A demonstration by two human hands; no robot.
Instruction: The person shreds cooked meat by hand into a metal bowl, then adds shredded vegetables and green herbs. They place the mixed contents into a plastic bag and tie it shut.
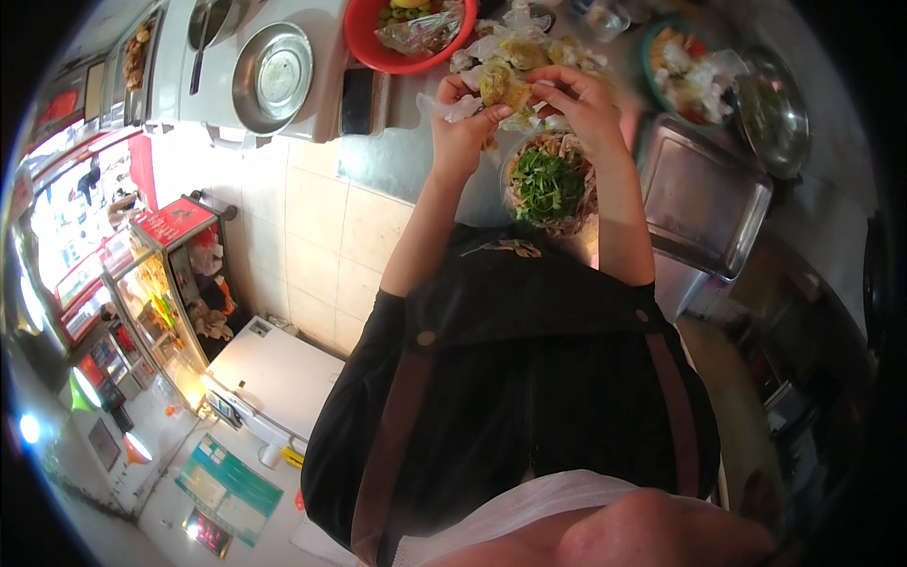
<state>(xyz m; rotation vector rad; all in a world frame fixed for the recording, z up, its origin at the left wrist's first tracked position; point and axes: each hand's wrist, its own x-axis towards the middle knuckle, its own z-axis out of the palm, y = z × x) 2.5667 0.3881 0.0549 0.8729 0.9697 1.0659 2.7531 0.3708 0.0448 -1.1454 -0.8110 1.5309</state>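
My left hand [464, 131] and my right hand [577, 99] hold a yellow-stained, crumpled plastic wrapping [498, 83] between them. A loose whitish flap of film [448, 108] hangs by my left hand. The fingertips of my right hand pinch the wrapping's right side. What is inside the wrapping cannot be told. Behind my hands lies a pile of similar stained plastic wrappings [524, 49]. Just below them, close to my body, stands a clear-rimmed bowl [505, 181] of shredded, meat-like food with leafy green herbs [542, 181] heaped on top.
Left of my hands are a red basin [360, 51] with green fruit, a phone [357, 100] and a wide steel bowl [275, 78]. To the right stand a teal bowl [650, 67] with crumpled plastic, a steel tray [698, 191] and another steel bowl [772, 110].
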